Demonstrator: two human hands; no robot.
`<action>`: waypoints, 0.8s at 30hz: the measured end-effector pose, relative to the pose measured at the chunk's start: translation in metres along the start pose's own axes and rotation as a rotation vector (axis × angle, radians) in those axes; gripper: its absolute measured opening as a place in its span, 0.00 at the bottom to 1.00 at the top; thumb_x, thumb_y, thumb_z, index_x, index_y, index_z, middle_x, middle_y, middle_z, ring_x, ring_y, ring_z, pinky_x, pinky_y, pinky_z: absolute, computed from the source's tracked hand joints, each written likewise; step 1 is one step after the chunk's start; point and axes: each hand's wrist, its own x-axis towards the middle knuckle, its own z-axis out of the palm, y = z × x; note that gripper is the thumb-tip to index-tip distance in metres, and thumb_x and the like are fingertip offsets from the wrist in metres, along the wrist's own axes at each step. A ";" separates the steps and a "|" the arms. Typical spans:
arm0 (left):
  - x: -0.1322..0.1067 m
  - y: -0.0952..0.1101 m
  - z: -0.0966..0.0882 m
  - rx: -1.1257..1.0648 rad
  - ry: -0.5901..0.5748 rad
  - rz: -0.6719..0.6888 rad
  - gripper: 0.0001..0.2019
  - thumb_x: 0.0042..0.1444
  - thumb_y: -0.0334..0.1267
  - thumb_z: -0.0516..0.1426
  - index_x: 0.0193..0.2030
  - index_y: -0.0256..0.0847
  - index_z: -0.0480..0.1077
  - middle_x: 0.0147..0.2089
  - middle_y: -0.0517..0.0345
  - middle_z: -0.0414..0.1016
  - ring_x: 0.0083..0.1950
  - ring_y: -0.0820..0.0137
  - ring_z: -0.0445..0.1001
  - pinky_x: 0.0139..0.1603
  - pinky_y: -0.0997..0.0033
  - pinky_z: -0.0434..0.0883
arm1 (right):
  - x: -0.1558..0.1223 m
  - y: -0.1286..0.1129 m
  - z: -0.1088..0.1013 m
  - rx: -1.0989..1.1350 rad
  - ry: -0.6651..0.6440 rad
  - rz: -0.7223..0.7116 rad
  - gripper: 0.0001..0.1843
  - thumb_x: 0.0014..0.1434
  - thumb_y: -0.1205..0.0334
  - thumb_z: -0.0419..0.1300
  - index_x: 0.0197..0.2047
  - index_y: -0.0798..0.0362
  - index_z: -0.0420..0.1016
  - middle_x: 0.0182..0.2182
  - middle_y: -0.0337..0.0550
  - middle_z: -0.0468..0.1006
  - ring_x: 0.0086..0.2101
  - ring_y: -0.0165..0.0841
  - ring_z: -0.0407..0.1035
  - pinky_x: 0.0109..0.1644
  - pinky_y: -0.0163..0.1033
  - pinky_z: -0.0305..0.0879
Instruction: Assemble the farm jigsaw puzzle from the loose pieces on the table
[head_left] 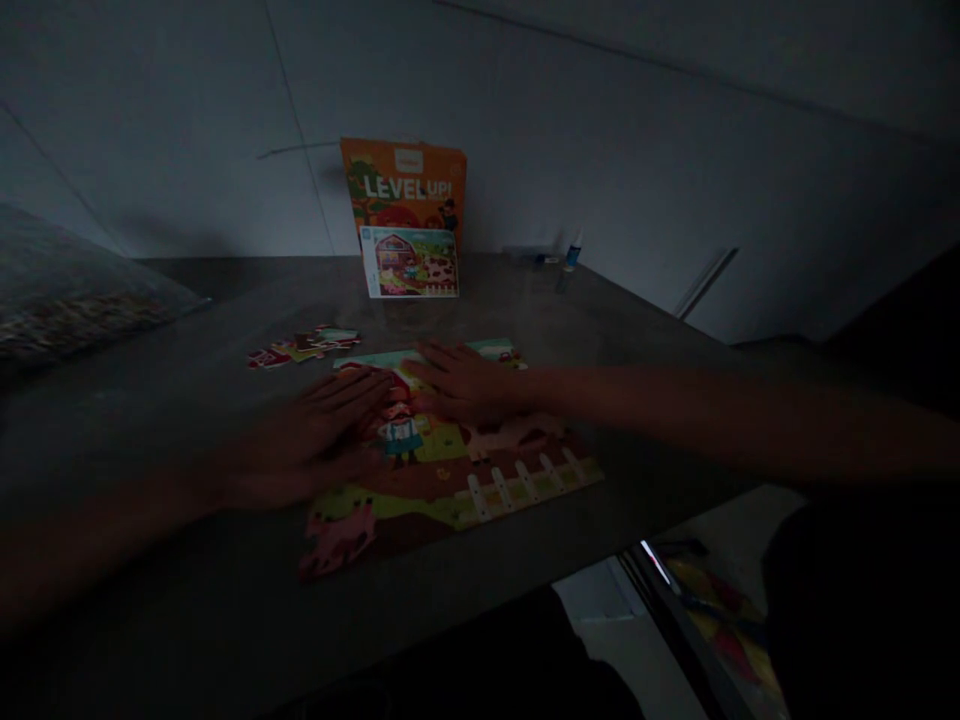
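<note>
A jigsaw puzzle with a farm picture lies on the dark table, mostly joined up. It shows a farmer figure, a pig, a cow and a white fence. My left hand rests on its left side, fingers stretched out, slightly blurred. Across its upper middle lies my right hand, flat with the fingers spread. The hands cover part of the barn and cow. Beyond my left hand is a small pile of loose puzzle pieces.
An orange box marked "LEVEL UP!" stands against the wall, with a farm picture card leaning on it. A small bottle stands at the table's back right. The room is dim.
</note>
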 end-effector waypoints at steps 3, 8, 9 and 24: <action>0.011 -0.010 -0.003 0.006 -0.060 -0.051 0.40 0.66 0.60 0.43 0.75 0.35 0.40 0.76 0.46 0.40 0.76 0.55 0.41 0.74 0.54 0.46 | 0.018 0.002 0.004 -0.020 0.047 -0.056 0.31 0.72 0.53 0.42 0.71 0.61 0.51 0.70 0.65 0.49 0.69 0.51 0.44 0.69 0.63 0.45; 0.018 -0.016 -0.010 -0.028 -0.049 0.044 0.41 0.65 0.60 0.46 0.74 0.32 0.44 0.76 0.40 0.39 0.76 0.52 0.41 0.74 0.49 0.45 | 0.034 -0.003 0.008 0.040 0.187 -0.065 0.27 0.69 0.60 0.45 0.66 0.66 0.62 0.65 0.65 0.61 0.66 0.46 0.53 0.68 0.56 0.51; 0.018 -0.016 -0.010 -0.039 -0.011 0.059 0.39 0.65 0.59 0.48 0.73 0.33 0.48 0.75 0.39 0.43 0.75 0.52 0.45 0.73 0.50 0.48 | 0.035 -0.004 0.008 0.062 0.224 -0.063 0.26 0.68 0.62 0.46 0.65 0.64 0.65 0.64 0.62 0.65 0.65 0.44 0.57 0.68 0.54 0.54; 0.012 -0.073 -0.001 0.180 0.327 -0.427 0.21 0.66 0.45 0.47 0.59 0.40 0.70 0.54 0.46 0.75 0.57 0.58 0.72 0.63 0.53 0.65 | 0.013 -0.050 -0.026 -0.176 0.204 -0.061 0.17 0.66 0.61 0.51 0.40 0.60 0.79 0.35 0.56 0.78 0.37 0.40 0.71 0.43 0.45 0.67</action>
